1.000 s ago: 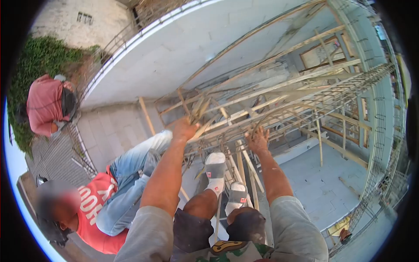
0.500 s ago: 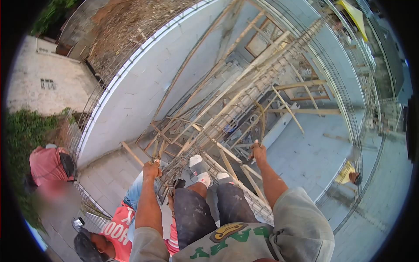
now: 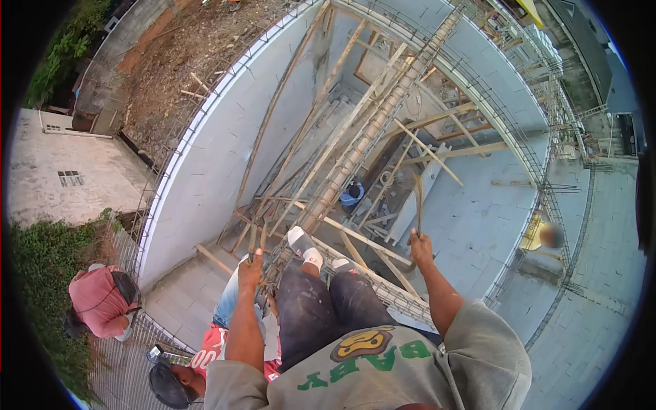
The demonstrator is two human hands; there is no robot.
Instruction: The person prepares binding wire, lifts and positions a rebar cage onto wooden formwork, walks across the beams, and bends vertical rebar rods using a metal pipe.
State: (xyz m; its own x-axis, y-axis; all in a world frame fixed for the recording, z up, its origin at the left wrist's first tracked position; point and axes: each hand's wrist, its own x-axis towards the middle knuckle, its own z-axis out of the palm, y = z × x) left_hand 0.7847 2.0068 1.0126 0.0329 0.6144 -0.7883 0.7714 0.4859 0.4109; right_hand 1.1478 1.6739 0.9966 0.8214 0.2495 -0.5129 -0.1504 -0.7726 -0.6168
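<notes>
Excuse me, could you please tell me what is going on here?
The person's right hand appears to grip a curved strip, and the left hand some slender pieces. The socked feet are on or beside a long steel-bar cage above the rooms. A person in red is close by on the left; another in pink is farther off.

at three o'clock, the thin bent rod (image 3: 419,205) in the right hand (image 3: 421,249) looks dull, its material unclear, while the rebar cage (image 3: 369,133) towards one o'clock is rough, matt metal and the beams (image 3: 471,149) at two o'clock are bare, unpolished wood. the block wall (image 3: 212,130) at ten o'clock is smooth and matt, the roof (image 3: 119,362) at eight o'clock ridged. towards six o'clock, the shirt (image 3: 383,383) and shorts (image 3: 307,307) are matt cloth, the shorts smeared pale.
</notes>
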